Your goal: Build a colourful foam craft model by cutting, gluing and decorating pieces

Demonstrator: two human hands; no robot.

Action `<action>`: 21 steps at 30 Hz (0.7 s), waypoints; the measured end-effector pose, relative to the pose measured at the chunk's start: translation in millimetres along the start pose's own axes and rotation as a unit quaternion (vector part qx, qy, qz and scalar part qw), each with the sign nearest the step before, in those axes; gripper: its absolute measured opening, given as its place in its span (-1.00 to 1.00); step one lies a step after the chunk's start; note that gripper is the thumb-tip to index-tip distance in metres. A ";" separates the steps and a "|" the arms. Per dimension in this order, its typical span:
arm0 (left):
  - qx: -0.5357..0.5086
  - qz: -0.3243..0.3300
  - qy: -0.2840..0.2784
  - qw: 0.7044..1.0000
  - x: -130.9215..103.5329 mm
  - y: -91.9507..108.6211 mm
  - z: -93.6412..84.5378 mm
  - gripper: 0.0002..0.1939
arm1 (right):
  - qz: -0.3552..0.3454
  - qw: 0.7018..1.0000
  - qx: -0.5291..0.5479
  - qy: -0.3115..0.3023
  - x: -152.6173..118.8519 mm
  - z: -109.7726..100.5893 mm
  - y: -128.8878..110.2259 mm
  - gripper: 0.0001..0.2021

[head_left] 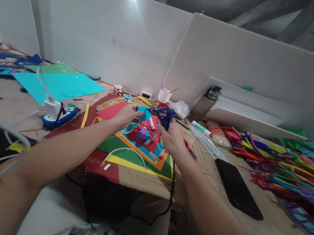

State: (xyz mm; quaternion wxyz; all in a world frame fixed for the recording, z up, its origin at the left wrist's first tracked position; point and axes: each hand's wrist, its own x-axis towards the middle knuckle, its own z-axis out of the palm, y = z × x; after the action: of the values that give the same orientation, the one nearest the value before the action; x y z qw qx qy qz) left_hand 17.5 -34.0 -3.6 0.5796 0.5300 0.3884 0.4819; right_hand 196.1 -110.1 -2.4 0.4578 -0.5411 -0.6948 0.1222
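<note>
My left hand (128, 116) pinches a round blue paper disc (144, 113) by its left edge, above the stack of coloured sheets. A blue hot glue gun (165, 114) is gripped in my right hand (173, 136), its nozzle pointing left and close to the disc; whether the two touch I cannot tell. Beneath my hands lie red, blue, orange, green and yellow sheets (138, 164). On them rest a white-rimmed blue round piece (128, 128) and a blue piece with a purple strip (144, 133). A white curved band (127, 149) lies nearer me.
A blue power strip (59, 118) with a white plug is at left, near turquoise sheets (62, 85). Paper cups (163, 96) and a dark bottle (205, 103) stand behind. At right are a black phone (238, 188), colourful pipe cleaners (278, 165) and orange-handled scissors (190, 150).
</note>
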 end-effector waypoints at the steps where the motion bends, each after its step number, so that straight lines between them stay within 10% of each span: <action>1: -0.001 0.002 0.000 1.000 0.0 0.2 0.1 -0.90 | 0.002 1.000 0.000 -0.001 0.1 -0.1 0.2 -0.60; 21: 0.100 0.121 0.016 0.988 -3.9 5.0 -1.4 -0.87 | 0.010 0.990 -0.139 -0.003 -7.0 -5.7 -17.8 -0.54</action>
State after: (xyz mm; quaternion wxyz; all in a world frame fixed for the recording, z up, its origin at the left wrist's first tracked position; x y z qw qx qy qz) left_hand 14.5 -37.6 1.0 0.4549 0.6204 0.3771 0.5157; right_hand 189.0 -124.9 9.0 0.3747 -0.6060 -0.7010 0.0311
